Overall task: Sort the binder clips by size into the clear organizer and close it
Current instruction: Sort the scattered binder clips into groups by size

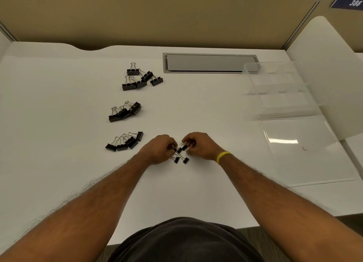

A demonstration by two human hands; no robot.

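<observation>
Sorting stage in hand. No clips are seen inside the clear organizer [279, 88], which is stood open on the table [59, 104], its lid [306, 149] laid flat just nearer than it. Well left of the organizer, three piles of binder clips [125, 111] are set out in a column (apparently graded by size). Left of the organizer and nearer, the smallest clips [180, 155] are being gathered. The left hand [161, 149] and right hand [198, 145] are both curled and pinched on them, with two clips lying loose beneath. Next move, as judged: the fourth group bunched, then each pile carried to its own compartment.
</observation>
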